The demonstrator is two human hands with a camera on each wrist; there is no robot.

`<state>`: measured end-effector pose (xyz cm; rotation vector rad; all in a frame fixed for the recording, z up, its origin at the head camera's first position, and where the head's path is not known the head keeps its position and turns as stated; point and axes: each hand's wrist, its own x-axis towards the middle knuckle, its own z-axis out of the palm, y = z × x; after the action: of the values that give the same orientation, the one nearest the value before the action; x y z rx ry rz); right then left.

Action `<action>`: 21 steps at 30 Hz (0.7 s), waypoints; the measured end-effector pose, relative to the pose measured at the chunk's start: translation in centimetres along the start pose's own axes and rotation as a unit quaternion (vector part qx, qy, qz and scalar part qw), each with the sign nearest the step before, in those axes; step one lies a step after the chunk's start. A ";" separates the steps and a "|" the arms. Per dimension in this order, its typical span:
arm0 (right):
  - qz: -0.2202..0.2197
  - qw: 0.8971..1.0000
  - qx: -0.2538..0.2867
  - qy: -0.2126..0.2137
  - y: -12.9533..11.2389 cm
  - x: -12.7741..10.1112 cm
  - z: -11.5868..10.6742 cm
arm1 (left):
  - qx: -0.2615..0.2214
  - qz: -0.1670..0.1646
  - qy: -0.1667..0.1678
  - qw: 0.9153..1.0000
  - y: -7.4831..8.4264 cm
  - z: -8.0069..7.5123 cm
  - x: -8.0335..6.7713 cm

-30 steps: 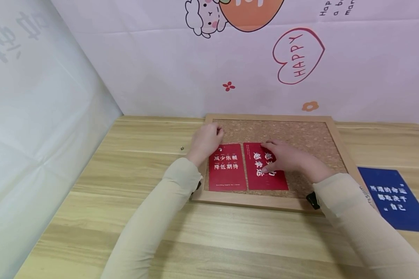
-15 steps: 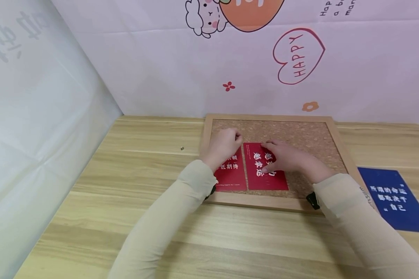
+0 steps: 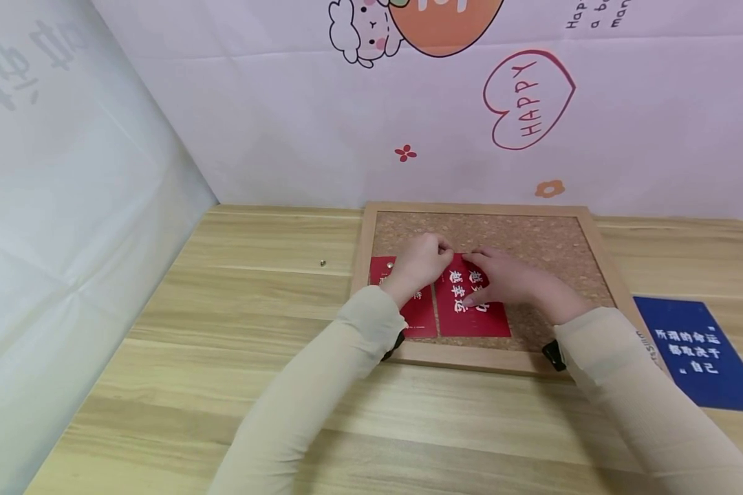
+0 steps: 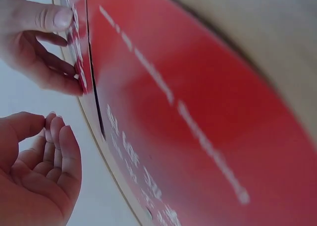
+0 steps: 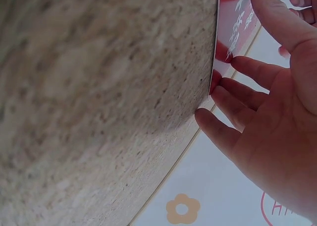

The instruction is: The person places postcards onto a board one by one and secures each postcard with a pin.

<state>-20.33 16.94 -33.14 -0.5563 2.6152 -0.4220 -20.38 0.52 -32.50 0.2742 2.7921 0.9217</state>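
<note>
- Nearest you, the wooden desk [image 3: 161, 385] carries a cork board [image 3: 532, 237] in a pale wood frame, with both your sleeved forearms reaching over its near edge.
- On the near half of the cork lie two red cards side by side: the left red card [image 3: 422, 315], mostly under your left wrist, and the right red card [image 3: 477, 317] just beside it, the two edges close but not overlapping.
- Your right hand [image 3: 508, 278] lies flat on the right red card, fingers straight and spread, pressing it to the cork; it grips nothing.
- Your left hand [image 3: 417, 261] sits over the top of the left red card, beside the top left corner of the right one, fingers loosely curled; the left wrist view shows them bent with nothing between them.
- A pin head [image 3: 390, 263] shows at the top left of the left red card.
- A blue card [image 3: 696, 350] lies on the desk to the right of the board, apart from it.
- A small brass pin [image 3: 322, 262] rests on the desk left of the board.
- Behind stands a pale wall sheet [image 3: 285, 124] with a "HAPPY" heart.
</note>
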 end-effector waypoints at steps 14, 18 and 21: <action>-0.009 1.000 -0.010 0.003 0.0 -0.1 0.0 | -0.063 -0.026 -0.041 0.997 0.7 1.0 0.5; -0.013 1.000 -0.011 0.003 0.0 -0.2 -0.1 | -0.066 -0.034 -0.049 0.996 0.8 1.2 0.6; -0.013 1.000 -0.010 0.004 0.0 -0.3 -0.1 | -0.069 -0.039 -0.055 0.995 0.9 1.5 0.7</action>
<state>-20.19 17.12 -32.97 -0.5975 2.6247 -0.4064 -20.60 2.18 -33.20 0.1885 2.6059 1.0433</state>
